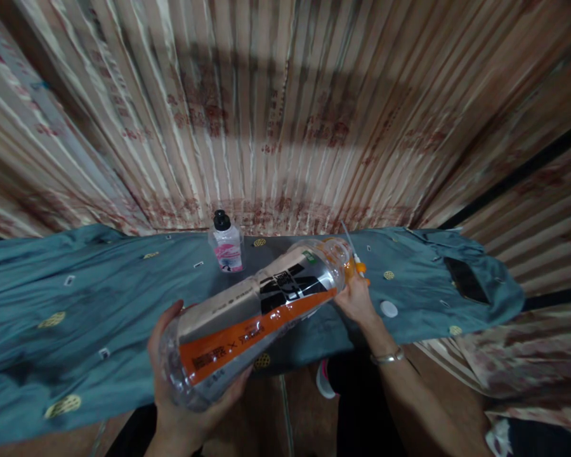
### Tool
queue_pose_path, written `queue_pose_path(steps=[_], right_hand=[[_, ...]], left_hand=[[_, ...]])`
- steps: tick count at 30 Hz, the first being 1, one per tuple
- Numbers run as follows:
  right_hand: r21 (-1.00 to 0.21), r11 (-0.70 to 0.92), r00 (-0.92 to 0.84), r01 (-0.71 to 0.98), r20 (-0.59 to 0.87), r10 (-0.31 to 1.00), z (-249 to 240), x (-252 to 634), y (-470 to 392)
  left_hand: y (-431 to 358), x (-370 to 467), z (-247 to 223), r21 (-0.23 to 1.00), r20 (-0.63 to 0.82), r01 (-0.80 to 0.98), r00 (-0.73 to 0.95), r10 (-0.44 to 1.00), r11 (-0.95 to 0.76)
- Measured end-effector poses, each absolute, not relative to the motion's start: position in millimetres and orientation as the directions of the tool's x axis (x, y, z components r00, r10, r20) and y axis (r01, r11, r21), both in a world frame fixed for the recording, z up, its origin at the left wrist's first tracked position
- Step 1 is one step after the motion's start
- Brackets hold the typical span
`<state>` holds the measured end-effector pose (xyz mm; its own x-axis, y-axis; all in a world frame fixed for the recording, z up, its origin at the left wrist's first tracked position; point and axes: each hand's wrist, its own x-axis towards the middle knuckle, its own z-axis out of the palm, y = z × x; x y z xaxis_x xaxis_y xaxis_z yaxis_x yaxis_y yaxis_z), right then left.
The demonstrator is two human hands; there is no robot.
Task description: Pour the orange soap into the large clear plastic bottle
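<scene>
Clear plastic bottle [261, 311] slanting neck up-right, left fingers [169, 317] cupping base, right fingers [349, 292] gripping neck

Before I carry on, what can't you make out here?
- Small print on the large bottle: head view, blurred.
- Palm of the left hand: head view, behind the bottle.
- Full shape of the orange part: head view, behind bottle and right hand.
- Dark item, lower right: head view, edge-cut.

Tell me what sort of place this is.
Probably a room in a home: patterned curtains hang behind a narrow cloth-covered table, with a tiled floor below.
</scene>
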<state>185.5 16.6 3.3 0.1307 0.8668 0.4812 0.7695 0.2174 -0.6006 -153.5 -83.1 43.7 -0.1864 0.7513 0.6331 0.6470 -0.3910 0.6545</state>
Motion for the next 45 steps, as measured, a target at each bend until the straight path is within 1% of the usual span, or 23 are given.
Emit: queue_pose_path(steps=[4, 7, 10, 13, 18, 29, 35, 40, 45], right_hand=[[-0.621, 0.218, 0.142, 0.752, 0.476, 0.868, 4, 184, 16], [-0.628, 0.221, 0.142, 0.746, 0.474, 0.869, 5, 184, 16], [-0.628, 0.22, 0.141, 0.747, 0.473, 0.87, 5, 185, 16], [-0.626, 0.217, 0.144, 0.749, 0.474, 0.869, 5, 185, 16], [-0.618, 0.22, 0.142, 0.755, 0.481, 0.865, 2, 185, 17], [-0.615, 0.264, 0.109, 0.743, 0.5, 0.859, 2, 186, 17], [-0.607, 0.254, 0.116, 0.753, 0.503, 0.857, 2, 185, 17], [-0.601, 0.242, 0.114, 0.761, 0.491, 0.863, 1, 187, 17], [-0.589, 0.246, 0.108, 0.77, 0.5, 0.859, 0, 187, 18]], left_hand=[[-88, -146, 45, 0.741, 0.559, 0.594, -0.289, 0.777, -0.312], [-86, -147, 45, 0.691, 0.595, 0.629, -0.216, 0.774, -0.356], [-83, -149, 46, 0.619, 0.665, 0.664, -0.158, 0.73, -0.42], [-82, -150, 46, 0.628, 0.662, 0.662, -0.18, 0.727, -0.408], [-80, -156, 43, 0.574, 0.691, 0.676, -0.097, 0.717, -0.461], [-80, -158, 42, 0.567, 0.699, 0.678, -0.096, 0.708, -0.468], [-82, -157, 44, 0.637, 0.646, 0.647, -0.15, 0.749, -0.42], [-82, -155, 48, 0.577, 0.689, 0.678, -0.104, 0.717, -0.456], [-80, -156, 48, 0.555, 0.697, 0.701, -0.099, 0.71, -0.448]])
